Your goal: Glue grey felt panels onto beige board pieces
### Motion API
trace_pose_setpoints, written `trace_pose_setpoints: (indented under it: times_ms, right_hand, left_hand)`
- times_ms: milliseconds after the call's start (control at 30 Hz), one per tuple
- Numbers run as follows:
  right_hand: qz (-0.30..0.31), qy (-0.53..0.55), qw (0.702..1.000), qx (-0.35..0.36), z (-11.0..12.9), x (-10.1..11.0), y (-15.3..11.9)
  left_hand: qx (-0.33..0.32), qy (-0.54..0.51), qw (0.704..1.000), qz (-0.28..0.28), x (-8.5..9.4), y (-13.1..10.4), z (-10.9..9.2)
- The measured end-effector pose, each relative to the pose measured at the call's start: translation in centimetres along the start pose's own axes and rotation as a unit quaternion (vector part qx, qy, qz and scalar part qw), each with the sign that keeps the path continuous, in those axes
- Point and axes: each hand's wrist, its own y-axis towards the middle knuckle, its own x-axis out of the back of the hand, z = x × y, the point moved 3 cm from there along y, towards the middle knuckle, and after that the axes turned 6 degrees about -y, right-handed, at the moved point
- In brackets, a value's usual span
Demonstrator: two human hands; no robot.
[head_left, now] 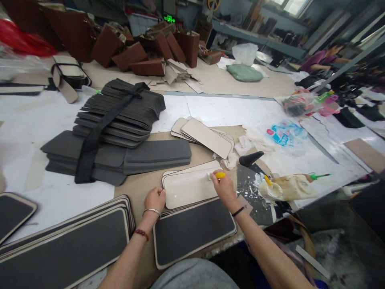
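Observation:
My right hand [224, 186] is closed around a small yellow-handled brush [220, 175], its white end over the right part of a cream rounded panel [186, 188]. At that panel's left edge, my left hand [155, 199] pinches the border between thumb and fingers. More cream panels lie under it in a slightly fanned stack. Just in front, nearest my body, a dark grey panel with a pale rim [194, 233] rests on the table. A glue-smeared container [270, 189] lies to the right of my right hand, with another yellow handle [267, 180] in it.
Dark grey padded pieces [120, 116] are piled at the left, a black strap across them. Cream panels [207, 136] lie behind my hands. Long dark panels [66, 249] are stacked front left. Brown boxes [150, 50] stand at the back. A person [321, 60] sits far right.

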Motion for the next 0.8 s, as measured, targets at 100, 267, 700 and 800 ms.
trace_pose_setpoints:
  times_ms: [100,267,700,800]
  right_hand:
    - [0.100,0.151,0.983,-0.036,4.3,-3.2,-3.6]
    - [0.152,0.223,0.962,-0.033,4.7,-5.3,-6.3]
    - [-0.083,-0.043,0.992,-0.090,-7.5,9.3,-1.6]
    - [-0.131,-0.040,0.974,-0.179,-9.7,14.7,-2.6]
  left_hand:
    - [0.004,0.001,1.000,0.000,0.1,0.0,-0.1]
    - [0.007,-0.001,1.000,0.001,0.1,0.1,0.0]
    - [-0.029,-0.014,0.999,0.009,0.7,0.1,0.0]
    - [-0.017,-0.014,1.000,0.018,-0.2,1.6,2.1]
